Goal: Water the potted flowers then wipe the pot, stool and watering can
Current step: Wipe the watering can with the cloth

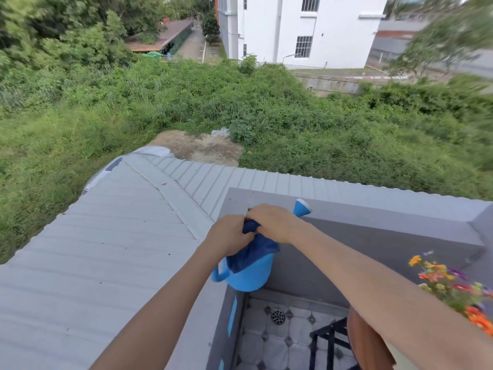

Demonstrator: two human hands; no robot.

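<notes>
Both hands close on a dark blue cloth [253, 249] above a balcony corner: the left hand [229, 233] is curled tight around one bunched end, the right hand [272, 222] clamped over the other, the two touching as if wringing or gathering it. The cloth hangs straight down from the grip and drapes over the open top of the blue watering can [248, 273], which sits directly under the hands. The can's long axis runs from its handle at lower left to its spout [302, 208], which pokes out past the right hand's knuckles, so the left hand lies nearer the handle and body. The flowers [453, 279] and brown pot [365, 340] stand well apart at lower right, under the right forearm, with a black stool frame [328, 340] beside them. Grey parapet walls [373, 236] enclose a tiled floor with a round drain [278, 315]; beyond lie a corrugated roof [120, 236], dense greenery and a white building [306, 28].
</notes>
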